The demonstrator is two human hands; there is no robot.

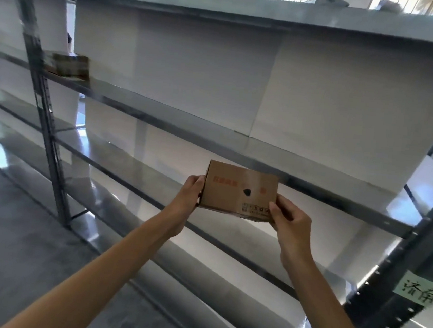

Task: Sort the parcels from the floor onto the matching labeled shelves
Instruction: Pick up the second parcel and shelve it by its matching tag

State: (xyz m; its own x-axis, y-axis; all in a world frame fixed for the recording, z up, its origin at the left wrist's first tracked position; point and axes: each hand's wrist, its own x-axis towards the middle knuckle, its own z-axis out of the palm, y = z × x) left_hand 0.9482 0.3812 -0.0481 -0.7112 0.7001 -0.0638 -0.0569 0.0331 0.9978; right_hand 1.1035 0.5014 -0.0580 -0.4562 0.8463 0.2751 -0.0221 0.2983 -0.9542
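Evidently light: the small cardboard parcel is held up in the air at arm's length with no sign of strain. Judged stiff enough to hold its box shape under end pressure, though thin corrugated board would dent if squeezed hard. Surface looks matte and dry, so unlikely to slip. Best hold is at the two short ends, as now, or flat under the base when sliding it onto a shelf.

Grip state: left hand closed on the parcel's left end, fingers wrapped over the edge. Right hand pinching the lower right corner, thumb on the facing side, fingers behind.

Position: parcel is in the air, just in front of the middle shelf of the steel rack, its top edge overlapping that shelf's front lip. Not resting on anything.

Appearance: plain brown box, rectangular, slightly tilted. Red printed characters on the facing side, too blurred to read. A dark spot near the centre, a row of small black handling symbols along the lower edge.

A second brown box sits far left on that shelf. A green handwritten label is stuck to the rack's right upright, below the shelf.
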